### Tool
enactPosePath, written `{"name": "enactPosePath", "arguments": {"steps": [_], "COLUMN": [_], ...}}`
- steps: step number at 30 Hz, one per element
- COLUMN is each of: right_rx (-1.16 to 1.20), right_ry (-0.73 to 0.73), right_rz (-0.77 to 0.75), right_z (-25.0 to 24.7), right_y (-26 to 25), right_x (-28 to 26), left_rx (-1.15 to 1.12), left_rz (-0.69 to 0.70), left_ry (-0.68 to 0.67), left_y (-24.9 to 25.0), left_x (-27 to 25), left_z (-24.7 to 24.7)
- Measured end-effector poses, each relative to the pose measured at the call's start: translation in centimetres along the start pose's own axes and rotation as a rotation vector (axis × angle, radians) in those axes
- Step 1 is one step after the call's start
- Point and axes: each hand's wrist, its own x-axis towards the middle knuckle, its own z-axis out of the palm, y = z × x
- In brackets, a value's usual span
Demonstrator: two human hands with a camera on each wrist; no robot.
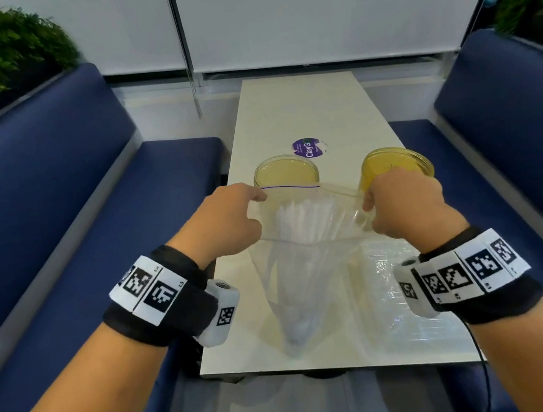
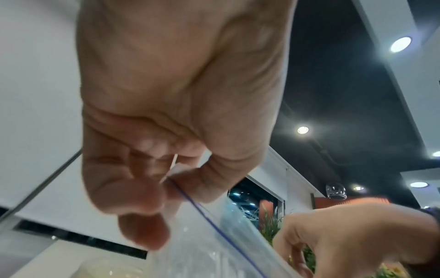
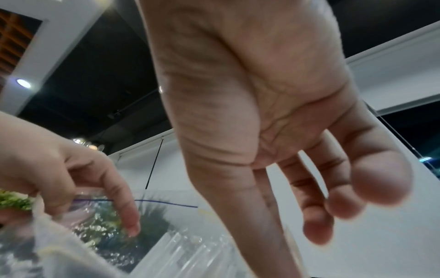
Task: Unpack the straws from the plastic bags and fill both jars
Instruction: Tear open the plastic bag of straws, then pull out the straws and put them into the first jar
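My left hand [image 2: 176, 105] fills the upper middle of the frame, thumb and curled fingers [image 2: 133, 193] pinching the rim of the clear plastic bag [image 2: 204, 250] right where its blue zip line [image 2: 214, 225] begins. That line runs diagonally down toward the lower right. My right hand [image 2: 352, 237] sits at the lower right edge, fingers bent at the bag's far side. Round ceiling lights [image 2: 400, 44] glow in the dark upper right.

Bright, even indoor light; round ceiling lamps [image 2: 400, 44] flare in both wrist views, where the close hands are blurred. The head view's edges bow outward.
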Motion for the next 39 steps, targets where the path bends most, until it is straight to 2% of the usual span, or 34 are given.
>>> {"name": "enactPosePath", "arguments": {"steps": [2,4,6,9,12,16,18,21,23,30,39], "right_rx": [-0.016,0.088,0.265,0.270,0.036,-0.110,-0.286,-0.579,-0.625,-0.502,-0.094], "right_ry": [0.064,0.213,0.325,0.141,0.050,-0.009,-0.045,-0.006,0.018,-0.098,-0.275], "right_rz": [-0.015,-0.095,-0.335,-0.757,-0.903,-0.914,-0.907,-0.899,-0.884,-0.823,-0.764], "right_z": [0.2,-0.3,-0.9,-1.2,-0.4,0.2,0.8,2.1,2.6,2.3,-1.9], "right_y": [0.1,-0.1,-0.9,-3.0,-4.1,-4.4,-4.8,-5.7,-5.8,-5.2,-4.2], "right_x": [-0.3,-0.8,-1.3,-1.5,0.1,2.0,2.4,2.3,1.9,2.2,2.5], "left_rx": [-0.081,-0.131,-0.178,-0.203,-0.218,-0.226,-0.234,-0.239,-0.240,-0.232,-0.458], "left_rz": [0.031,0.060,0.078,0.109,0.138,0.172,0.178,0.177,0.179,0.177,0.174], "left_ry": [0.017,0.045,0.047,0.050,0.036,0.017,0.009,0.024,0.046,0.122,0.037], "left_y": [0.6,1.1,1.6,2.3,2.8,2.5,2.4,2.3,2.1,1.3,0.9], "left_x": [0.0,0.3,0.8,1.4,1.8,2.2,2.2,2.2,2.2,2.0,1.8], "left_z": [0.5,1.0,1.4,1.9,2.1,2.5,2.6,2.8,2.8,3.4,5.6]}}
